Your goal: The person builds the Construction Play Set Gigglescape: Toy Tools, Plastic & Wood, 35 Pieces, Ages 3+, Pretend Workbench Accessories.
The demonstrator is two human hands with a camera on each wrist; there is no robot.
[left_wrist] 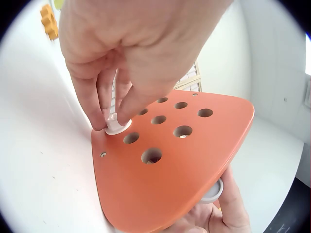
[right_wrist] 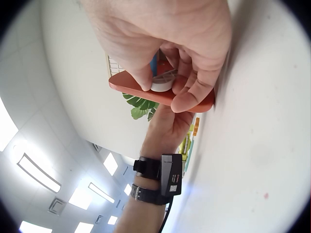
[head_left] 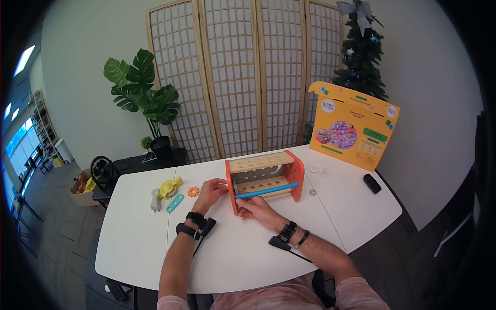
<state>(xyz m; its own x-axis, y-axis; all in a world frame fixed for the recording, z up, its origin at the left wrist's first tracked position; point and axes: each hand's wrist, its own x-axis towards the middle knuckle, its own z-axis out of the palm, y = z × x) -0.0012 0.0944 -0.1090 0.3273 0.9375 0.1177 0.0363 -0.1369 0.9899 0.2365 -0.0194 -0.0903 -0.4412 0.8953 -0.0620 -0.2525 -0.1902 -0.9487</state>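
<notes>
A wooden toy workbench with red side panels [head_left: 297, 175] stands on the white table. Thumb and fingers of my left hand [head_left: 211, 194] pinch a white plastic bolt [left_wrist: 118, 126], whose flange lies against the outside of the left panel [left_wrist: 160, 184], at the row of holes by the table. My right hand [head_left: 258, 211] is on the panel's other side, near its front edge. It pinches a round white plastic piece [right_wrist: 163, 82], ribbed inside. A blue bar [head_left: 268, 191] crosses the bench's front just above the right hand.
Left of the bench lie an orange gear [head_left: 193, 191], a teal strip with holes [head_left: 175, 203], a yellow toy tool [head_left: 169, 187] and a grey piece [head_left: 155, 200]. White pieces [head_left: 323, 173], a grey ring [head_left: 312, 192], a black case [head_left: 371, 183] and a yellow box [head_left: 354, 129] stand right.
</notes>
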